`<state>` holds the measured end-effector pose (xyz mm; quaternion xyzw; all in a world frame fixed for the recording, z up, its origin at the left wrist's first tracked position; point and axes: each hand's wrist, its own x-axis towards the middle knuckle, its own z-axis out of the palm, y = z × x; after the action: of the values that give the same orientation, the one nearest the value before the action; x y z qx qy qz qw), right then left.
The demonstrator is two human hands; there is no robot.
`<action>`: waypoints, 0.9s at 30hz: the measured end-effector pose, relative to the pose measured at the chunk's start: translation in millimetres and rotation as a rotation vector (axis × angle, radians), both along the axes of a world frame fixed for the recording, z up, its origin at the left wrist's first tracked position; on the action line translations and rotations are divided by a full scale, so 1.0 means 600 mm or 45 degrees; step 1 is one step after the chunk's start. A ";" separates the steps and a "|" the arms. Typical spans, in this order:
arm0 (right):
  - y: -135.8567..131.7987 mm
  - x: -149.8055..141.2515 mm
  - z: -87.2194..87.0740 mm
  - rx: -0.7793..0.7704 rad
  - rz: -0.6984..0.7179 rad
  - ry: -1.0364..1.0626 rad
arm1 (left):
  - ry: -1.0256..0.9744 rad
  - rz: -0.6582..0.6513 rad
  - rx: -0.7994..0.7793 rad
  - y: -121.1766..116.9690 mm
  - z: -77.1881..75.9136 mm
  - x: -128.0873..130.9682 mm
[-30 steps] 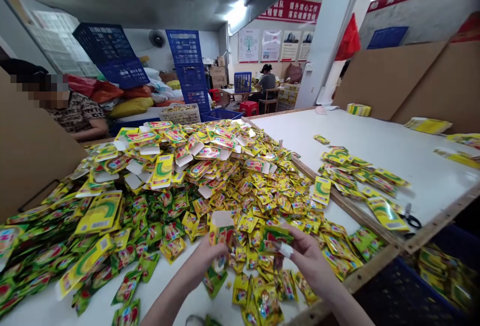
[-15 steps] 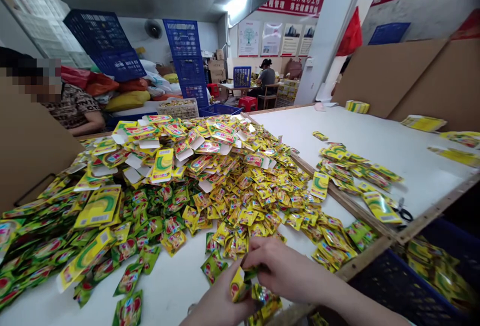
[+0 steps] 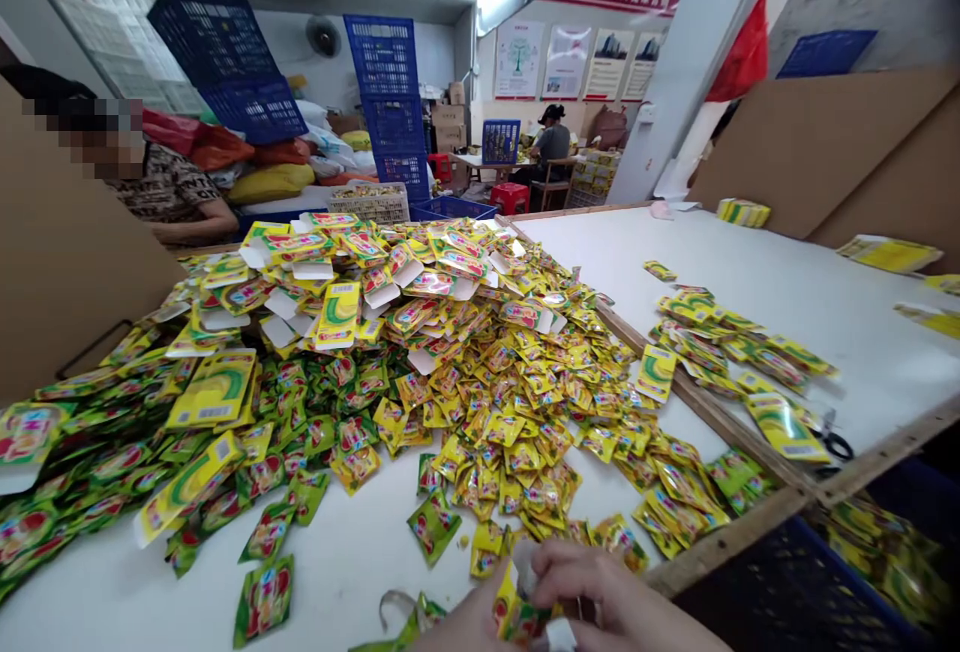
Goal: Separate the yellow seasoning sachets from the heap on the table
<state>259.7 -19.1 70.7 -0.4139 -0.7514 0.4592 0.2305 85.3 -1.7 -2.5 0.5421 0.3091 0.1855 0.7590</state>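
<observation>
Two hands (image 3: 600,597) clamped together on carton (image 3: 507,604); packets (image 3: 517,372) heaped on white table (image 3: 322,572); blue crates (image 3: 394,122) stacked beyond.

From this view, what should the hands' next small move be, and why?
Probably a gentle press by the right hand on the upper end of the small carton: the left hand holds it, the right fingers are there, and a pale piece, perhaps an open flap, shows, though blurred.
</observation>
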 end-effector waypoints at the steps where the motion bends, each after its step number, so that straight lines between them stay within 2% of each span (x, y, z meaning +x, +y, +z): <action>1: -0.002 0.001 -0.001 0.019 -0.028 0.003 | -0.014 -0.042 -0.003 0.000 0.003 0.007; 3: 0.002 0.020 -0.003 0.075 -0.108 0.017 | -0.057 -0.104 -0.034 0.003 0.011 0.013; 4: 0.008 0.041 -0.003 0.109 -0.184 0.021 | -0.042 -0.060 0.012 0.006 0.015 0.010; 6: 0.029 0.106 -0.002 0.200 -0.463 -0.023 | 0.188 0.220 0.258 0.018 0.018 -0.011; 7: 0.042 0.143 0.000 0.261 -0.679 -0.078 | 0.391 0.408 0.434 0.026 0.016 -0.027; 9: 0.065 0.205 0.000 0.525 -1.144 -0.310 | 0.864 0.719 0.750 0.043 0.003 -0.064; 10: 0.074 0.222 -0.003 0.656 -1.258 -0.435 | 1.053 0.782 0.846 0.051 -0.006 -0.081; 11: 0.080 0.225 -0.010 0.725 -1.276 -0.535 | 1.185 0.786 0.905 0.057 -0.015 -0.096; 12: 0.084 0.215 -0.021 0.722 -1.200 -0.608 | 1.252 0.758 0.933 0.061 -0.024 -0.107; 14: 0.084 0.164 -0.053 0.537 -0.911 -0.679 | 1.209 0.705 0.918 0.063 -0.034 -0.116; 15: 0.083 0.132 -0.073 0.425 -0.784 -0.721 | 1.112 0.708 0.878 0.062 -0.035 -0.115; 16: 0.081 0.101 -0.092 0.353 -0.732 -0.759 | 0.987 0.741 0.813 0.059 -0.033 -0.112; 18: 0.078 0.057 -0.124 0.274 -0.701 -0.791 | 0.724 0.845 0.615 0.053 -0.026 -0.104; 20: 0.078 0.044 -0.137 0.247 -0.708 -0.763 | 0.496 0.898 0.391 0.050 -0.019 -0.098; 22: 0.079 0.051 -0.127 0.248 -0.695 -0.726 | 0.338 0.900 0.215 0.050 -0.015 -0.094; 24: 0.077 0.055 -0.102 0.233 -0.668 -0.591 | 0.251 0.891 0.121 0.052 -0.013 -0.087; 27: 0.073 0.028 -0.062 -0.093 -0.544 -0.016 | 0.186 0.862 0.067 0.054 -0.004 -0.070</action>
<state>276.4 24.5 33.4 -0.5748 -0.6309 0.4243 0.3025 43.5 30.8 -5.1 0.4401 0.5199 0.3953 0.6162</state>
